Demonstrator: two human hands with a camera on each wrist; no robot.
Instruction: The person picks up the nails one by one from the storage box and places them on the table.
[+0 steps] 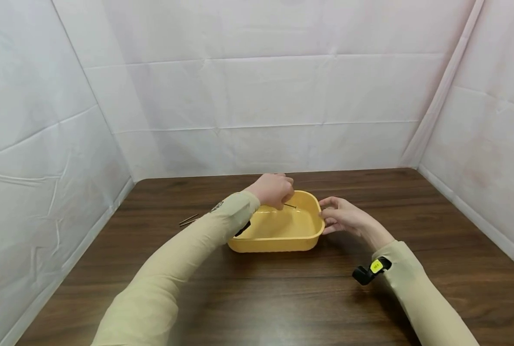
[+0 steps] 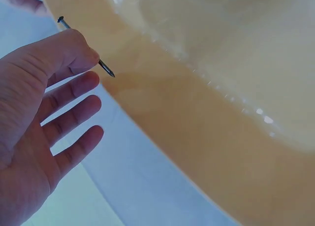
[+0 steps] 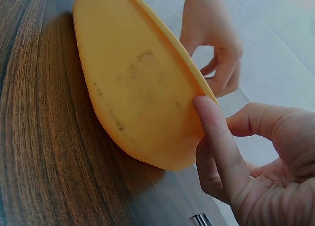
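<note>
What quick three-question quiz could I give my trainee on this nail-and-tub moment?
1. True or false: the left hand pinches a nail over the yellow tub.
2. What does the right hand touch: A the tub's rim, B the loose nails, C the backdrop?
3. On which side of the tub do the loose nails lie on the table?

Key: 1 true. 2 A. 3 the person's left.
</note>
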